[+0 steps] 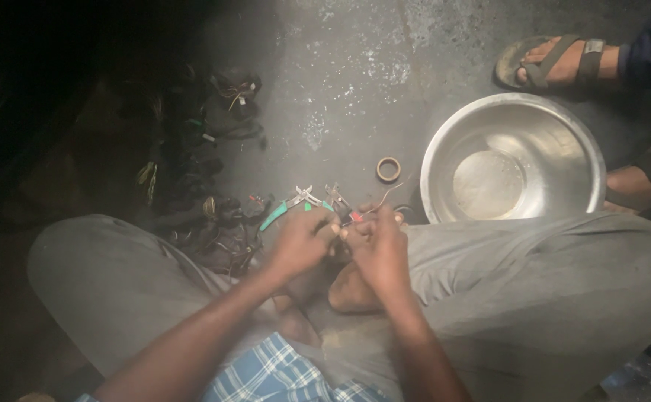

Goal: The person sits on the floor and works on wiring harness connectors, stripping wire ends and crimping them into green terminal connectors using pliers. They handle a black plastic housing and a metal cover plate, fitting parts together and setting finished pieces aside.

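Largest first: the rough grey concrete floor [340, 82] fills the frame, and your grey-trousered crossed legs [534, 283] span its lower half. At right of centre stands a wide, shallow, shiny steel bowl [444, 149], with another person's sandalled foot [556, 63] beyond it in the upper right corner. A dark heap of black wiring harness with yellow and green leads [199, 179] runs down the left of centre. A small brown ring of tape [389, 170] lies on the floor just left of the bowl.

At the middle of the frame your two hands meet. Your left hand [303, 242] is closed around the handles of green-handled metal pliers [290, 205], whose jaws point up and to the right. Your right hand [377, 246] pinches a thin reddish wire with a small red fitting [374, 210]; its free end curls up towards the bowl.

That wire is the smallest thing here and, by its look, light, limp and springy, so it will likely bend away if you hold it far from the worked end. Pinch it close to the fitting. Judging by its thinness, the strands would nick or snap under a hard squeeze, so close the pliers gently.
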